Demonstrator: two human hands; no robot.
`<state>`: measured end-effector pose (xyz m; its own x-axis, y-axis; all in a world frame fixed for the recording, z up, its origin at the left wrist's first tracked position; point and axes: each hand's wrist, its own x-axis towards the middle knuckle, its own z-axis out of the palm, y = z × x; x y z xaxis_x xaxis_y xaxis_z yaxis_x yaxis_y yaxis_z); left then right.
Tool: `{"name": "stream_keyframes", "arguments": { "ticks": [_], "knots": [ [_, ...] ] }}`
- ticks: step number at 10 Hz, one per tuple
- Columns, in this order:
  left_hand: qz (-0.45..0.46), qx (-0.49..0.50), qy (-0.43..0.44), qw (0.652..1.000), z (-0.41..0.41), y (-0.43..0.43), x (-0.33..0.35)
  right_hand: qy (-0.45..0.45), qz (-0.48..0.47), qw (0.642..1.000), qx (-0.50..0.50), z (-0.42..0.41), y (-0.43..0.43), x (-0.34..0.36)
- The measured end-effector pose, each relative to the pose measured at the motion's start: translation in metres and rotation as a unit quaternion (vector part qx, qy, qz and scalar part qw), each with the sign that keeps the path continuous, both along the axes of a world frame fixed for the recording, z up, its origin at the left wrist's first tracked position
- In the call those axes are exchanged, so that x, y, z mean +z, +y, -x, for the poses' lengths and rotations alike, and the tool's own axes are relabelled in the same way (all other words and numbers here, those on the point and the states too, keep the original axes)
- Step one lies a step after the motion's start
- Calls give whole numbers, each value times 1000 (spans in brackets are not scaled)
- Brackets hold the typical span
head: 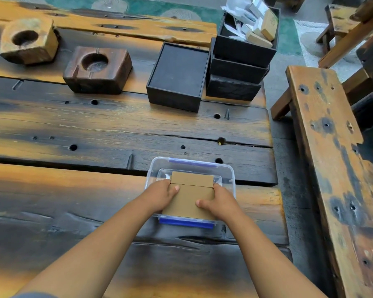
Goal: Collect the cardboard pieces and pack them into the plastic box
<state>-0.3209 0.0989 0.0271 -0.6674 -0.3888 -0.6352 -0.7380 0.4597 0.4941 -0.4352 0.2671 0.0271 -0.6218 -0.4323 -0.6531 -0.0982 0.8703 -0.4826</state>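
Both hands grip a brown cardboard stack (pixel 190 201) from either side, over the clear plastic box (pixel 230 175). The left hand (pixel 162 195) clasps the stack's left edge, thumb on top. The right hand (pixel 221 201) clasps the right edge, thumb likewise on top. The stack's far end sits inside the box; its near end lies above the box's blue latch (pixel 186 223), just below the hands. Black boxes (pixel 238 67) stand well beyond both hands.
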Motion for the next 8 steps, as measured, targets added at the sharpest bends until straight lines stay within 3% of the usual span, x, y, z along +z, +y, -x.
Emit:
{"name": "stream_keyframes", "arguments": {
  "ticks": [2,4,7,8],
  "knots": [
    [8,-24,-31,999,1,3,-1,0,-9,1000,10,2,-1,-1],
    [28,26,-20,999,4,12,-1,16,-24,999,15,-3,-1,-1],
    [156,75,26,985,-10,41,21,122,-15,992,21,-24,4,15],
    [205,36,29,978,-18,42,37,172,12,984,43,-25,15,30]
  ]
}}
